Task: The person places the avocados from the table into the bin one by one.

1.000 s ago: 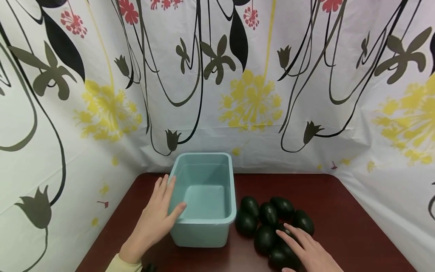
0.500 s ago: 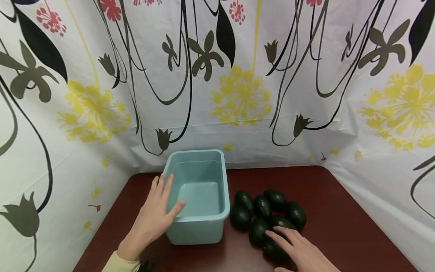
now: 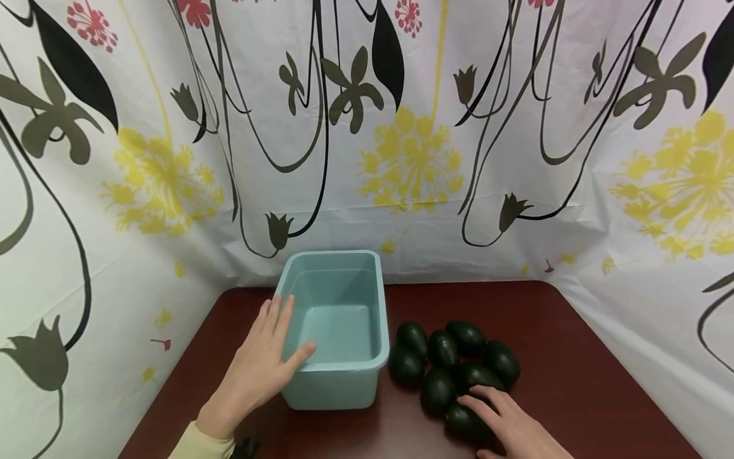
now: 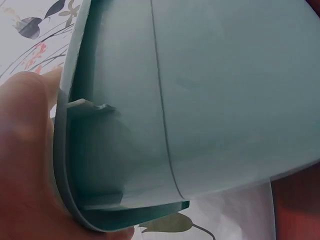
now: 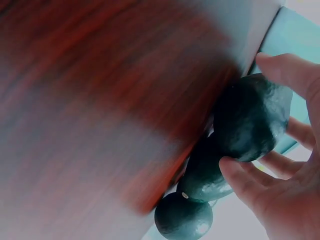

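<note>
A light blue-green plastic tub (image 3: pixel 332 389) stands on the table, nothing in it. My left hand (image 3: pixel 258 363) rests along its left rim, fingers straight and spread; in the left wrist view the hand (image 4: pixel 25 155) lies against the lip of the tub (image 4: pixel 225 100). Right of the tub sits a cluster of dark green avocados (image 3: pixel 438 390). My right hand (image 3: pixel 510 421) is at the nearest avocado (image 3: pixel 464 422). In the right wrist view, thumb and fingers curve round both sides of that avocado (image 5: pixel 252 117), with others (image 5: pixel 182 216) beyond it.
The dark red-brown table (image 3: pixel 550 357) reaches back to a white flowered curtain (image 3: pixel 430 248), which also hangs along both sides. A small dark object (image 3: pixel 246 447) shows below my left wrist.
The head view has shifted slightly. My right hand has lowered onto the nearest avocado, its fingers now closer round it. The left hand has kept its place on the tub's rim.
</note>
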A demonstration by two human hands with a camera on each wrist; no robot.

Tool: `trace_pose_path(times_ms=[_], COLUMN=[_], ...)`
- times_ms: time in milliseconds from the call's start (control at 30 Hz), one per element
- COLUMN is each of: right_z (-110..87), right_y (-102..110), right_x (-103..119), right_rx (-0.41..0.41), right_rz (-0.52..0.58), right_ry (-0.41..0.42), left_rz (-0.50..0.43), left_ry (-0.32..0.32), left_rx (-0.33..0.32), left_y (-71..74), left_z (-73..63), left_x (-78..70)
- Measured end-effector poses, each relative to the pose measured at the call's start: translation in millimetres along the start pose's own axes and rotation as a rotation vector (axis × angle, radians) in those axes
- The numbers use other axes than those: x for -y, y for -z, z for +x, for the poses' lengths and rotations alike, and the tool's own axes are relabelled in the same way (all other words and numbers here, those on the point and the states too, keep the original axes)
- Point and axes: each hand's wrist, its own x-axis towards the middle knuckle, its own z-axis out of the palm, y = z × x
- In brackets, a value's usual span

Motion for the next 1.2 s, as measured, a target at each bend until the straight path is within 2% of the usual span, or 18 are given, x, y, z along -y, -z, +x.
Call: trace_pose_path(times_ms=[200,400,633,767,1000,1200], right_z=[4.2,8.4,8.9,6.5,3.7,3.7], right_y=[-2,-3,-2,-2,-1,6], right_x=[-7,-12,-13,-13,-16,-15], right_rx=[-0.078,-0.122,-0.092,-0.114,-0.140,-0.123], right_rz=[-0.097,-0.022,0.079,0.114,0.130,0.178], right_ry=[0.091,0.134,0.091,0.069,0.079,0.013], left_rz=[0.005,0.039,0.053,0.050,0.044,0.056], left_ry=[-0.017,-0.053,-0.045,-0.029,0.000,-0.010], left_rx=[0.019,0.005,0.001,0.012,0.039,0.026], left_y=[-1.2,-2.6,-3.1,-2.9,-5.6,-5.0], left_z=[-0.8,-0.7,-0.8,-1.4,-2.1,-1.1], left_x=[3.5,5.6,6.5,6.0,6.6,7.5])
